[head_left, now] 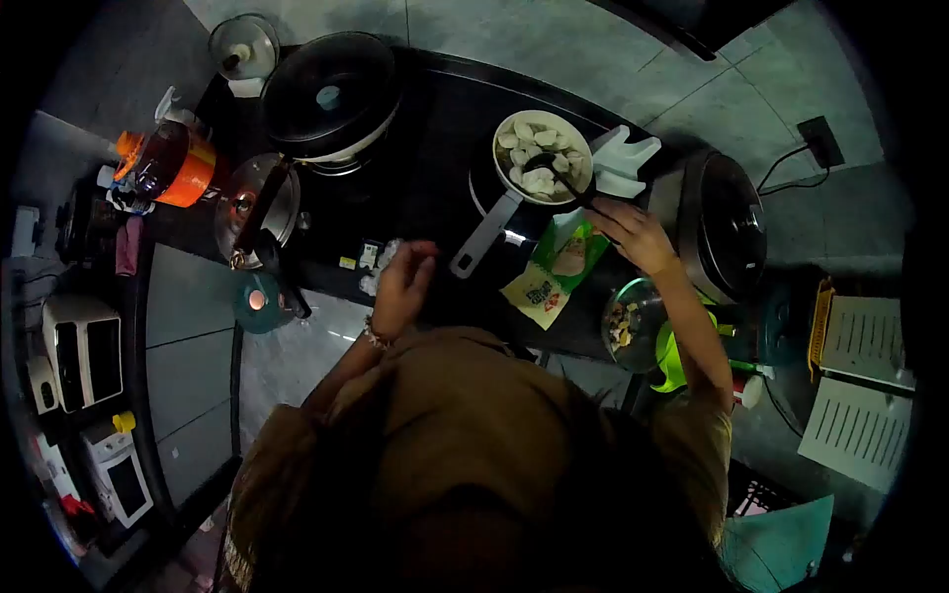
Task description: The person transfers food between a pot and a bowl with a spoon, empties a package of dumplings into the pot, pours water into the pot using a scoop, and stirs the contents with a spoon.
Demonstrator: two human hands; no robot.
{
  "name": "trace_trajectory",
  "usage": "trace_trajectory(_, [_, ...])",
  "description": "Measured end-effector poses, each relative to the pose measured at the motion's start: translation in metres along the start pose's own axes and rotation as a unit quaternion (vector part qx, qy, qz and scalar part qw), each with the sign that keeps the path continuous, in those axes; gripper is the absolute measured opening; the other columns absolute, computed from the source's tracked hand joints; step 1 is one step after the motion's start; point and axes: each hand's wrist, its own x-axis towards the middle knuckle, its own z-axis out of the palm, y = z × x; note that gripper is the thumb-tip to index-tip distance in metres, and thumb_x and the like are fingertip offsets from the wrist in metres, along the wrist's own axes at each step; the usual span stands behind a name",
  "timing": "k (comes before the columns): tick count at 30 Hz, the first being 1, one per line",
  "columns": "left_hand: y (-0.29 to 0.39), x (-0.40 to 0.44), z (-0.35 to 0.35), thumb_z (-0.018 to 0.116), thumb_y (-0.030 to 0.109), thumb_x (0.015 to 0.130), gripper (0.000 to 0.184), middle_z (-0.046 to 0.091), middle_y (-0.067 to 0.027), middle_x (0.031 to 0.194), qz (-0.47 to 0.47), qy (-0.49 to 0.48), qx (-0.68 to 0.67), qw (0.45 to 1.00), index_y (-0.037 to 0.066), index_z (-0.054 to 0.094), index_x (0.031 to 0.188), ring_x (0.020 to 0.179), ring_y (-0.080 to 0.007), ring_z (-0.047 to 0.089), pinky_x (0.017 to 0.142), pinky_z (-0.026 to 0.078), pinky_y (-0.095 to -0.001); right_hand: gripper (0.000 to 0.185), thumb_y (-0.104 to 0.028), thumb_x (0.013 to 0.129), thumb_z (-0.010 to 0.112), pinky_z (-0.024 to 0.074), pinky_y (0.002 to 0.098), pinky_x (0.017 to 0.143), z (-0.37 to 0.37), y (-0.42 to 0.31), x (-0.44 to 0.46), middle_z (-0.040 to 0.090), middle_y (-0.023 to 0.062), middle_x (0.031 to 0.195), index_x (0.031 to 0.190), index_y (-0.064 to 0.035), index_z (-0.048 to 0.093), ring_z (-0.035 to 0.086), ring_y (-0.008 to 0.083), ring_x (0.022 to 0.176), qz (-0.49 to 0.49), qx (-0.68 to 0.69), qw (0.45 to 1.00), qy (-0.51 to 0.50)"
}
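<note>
My right hand grips the dark handle of a black spoon, whose head rests among pale dumplings in a light-coloured pan. The pan's grey handle points toward me, to the lower left. Below my right hand lies a green and cream food packet. My left hand hovers at the counter's front edge, its fingers loosely bent and apart, with nothing visible in them. Beside it is a crumpled white bit of wrapping, partly covered by the hand.
A lidded dark pan stands at the back left, with a pot lid before it. An orange-labelled jar is farther left. At right are a glass bowl with scraps, a bright green container and a large dark-lidded cooker.
</note>
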Motion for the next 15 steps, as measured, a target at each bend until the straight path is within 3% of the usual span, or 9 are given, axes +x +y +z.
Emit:
trace_trajectory(5, [-0.002, -0.005, -0.001, 0.050, 0.007, 0.088, 0.016, 0.057, -0.0069, 0.104, -0.035, -0.001, -0.013, 0.999, 0.003, 0.052, 0.103, 0.100, -0.0140, 0.054, 0.086, 0.041, -0.0263, 0.047, -0.003, 0.063, 0.063, 0.0497, 0.0321, 0.077, -0.011, 0.001, -0.010, 0.056, 0.0043, 0.105, 0.108, -0.0134, 0.059, 0.057, 0.0213, 0.092, 0.077, 0.013, 0.997, 0.000])
trace_trajectory(8, [-0.005, -0.006, 0.001, 0.051, 0.008, 0.088, 0.017, 0.059, -0.0073, 0.100, 0.026, 0.009, 0.018, 0.999, 0.002, 0.052, 0.104, 0.094, -0.0131, 0.057, 0.082, 0.043, -0.0243, 0.045, -0.004, 0.064, 0.065, 0.0496, 0.0335, 0.076, -0.016, -0.002, -0.007, 0.056, 0.0055, 0.104, 0.108, -0.0137, 0.059, 0.057, 0.0218, 0.091, 0.108, 0.030, 0.993, 0.020])
trace_trajectory(15, [-0.002, -0.003, 0.003, 0.051, 0.009, 0.088, 0.017, 0.060, -0.0082, 0.098, 0.015, 0.012, 0.007, 1.000, 0.002, 0.052, 0.103, 0.092, -0.0133, 0.058, 0.079, 0.044, -0.0240, 0.041, -0.008, 0.068, 0.068, 0.0504, 0.0343, 0.074, -0.007, -0.030, 0.002, 0.056, 0.0066, 0.101, 0.108, -0.0142, 0.058, 0.058, 0.0223, 0.087, 0.088, 0.067, 0.986, 0.126])
